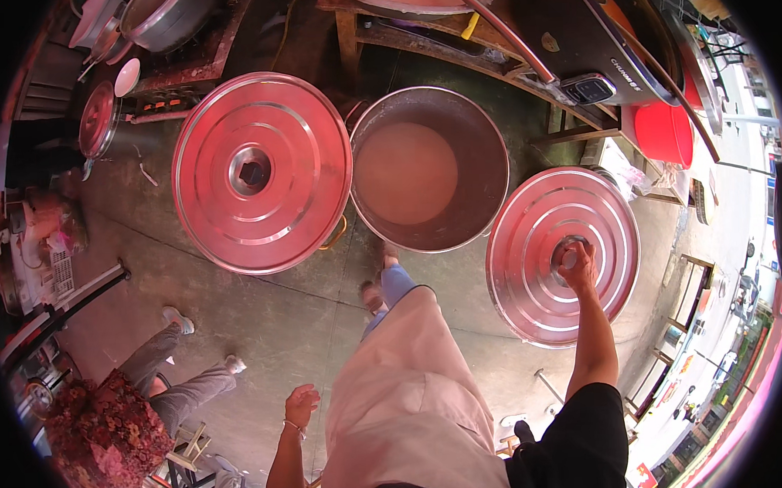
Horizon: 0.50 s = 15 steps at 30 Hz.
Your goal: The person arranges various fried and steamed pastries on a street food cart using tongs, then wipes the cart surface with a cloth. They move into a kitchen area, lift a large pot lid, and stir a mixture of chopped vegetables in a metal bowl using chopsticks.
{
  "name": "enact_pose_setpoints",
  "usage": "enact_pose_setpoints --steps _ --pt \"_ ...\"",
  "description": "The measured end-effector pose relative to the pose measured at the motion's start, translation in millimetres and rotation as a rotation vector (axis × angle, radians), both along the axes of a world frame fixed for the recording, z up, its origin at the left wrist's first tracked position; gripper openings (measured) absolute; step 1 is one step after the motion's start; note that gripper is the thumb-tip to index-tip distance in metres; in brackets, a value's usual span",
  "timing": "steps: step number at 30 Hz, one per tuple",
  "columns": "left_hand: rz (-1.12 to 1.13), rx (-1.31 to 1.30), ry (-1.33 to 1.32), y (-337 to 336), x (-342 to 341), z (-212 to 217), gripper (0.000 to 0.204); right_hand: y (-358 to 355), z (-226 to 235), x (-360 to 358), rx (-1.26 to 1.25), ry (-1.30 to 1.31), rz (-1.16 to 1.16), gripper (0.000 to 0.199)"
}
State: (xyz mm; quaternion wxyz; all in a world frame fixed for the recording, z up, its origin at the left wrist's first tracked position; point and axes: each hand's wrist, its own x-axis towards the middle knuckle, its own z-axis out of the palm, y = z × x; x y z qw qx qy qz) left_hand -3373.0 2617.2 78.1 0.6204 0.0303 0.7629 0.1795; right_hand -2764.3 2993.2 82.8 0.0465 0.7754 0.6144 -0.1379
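Observation:
My right hand [577,269] grips the centre knob of a large round metal lid [530,229], to the right of a deep pot. The pot [484,179] stands uncovered in front of my feet, with pale, cloudy liquid [407,173] low inside it. Down at my left side, my left hand [302,407] hangs with its fingers loosely curled, touching nothing; whether they are apart is too small to tell. Another large metal lid [296,178], with a dark hole at its centre, covers a vessel with a yellow handle just left of the pot.
At lower left sits a person in a patterned red top [102,431]. A wooden table [347,36] bears a wide basin at the back. A red bucket [665,134] is at the right, near a street. Metal pots [167,23] stand at the far left.

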Motion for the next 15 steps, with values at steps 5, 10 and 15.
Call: enact_pose_setpoints --steps 5,10,15 --pt "-0.032 -0.069 0.059 -30.3 7.5 -3.5 0.024 -9.8 4.5 34.0 0.039 -0.026 0.0 0.049" --pt "0.068 -0.108 0.127 -3.7 28.8 8.0 0.024 19.1 -22.9 24.6 -0.026 -0.007 -0.054 0.045" --pt "0.109 -0.013 0.092 51.8 85.1 23.2 0.024 72.1 -50.5 -9.1 -0.059 0.091 0.027 0.05"
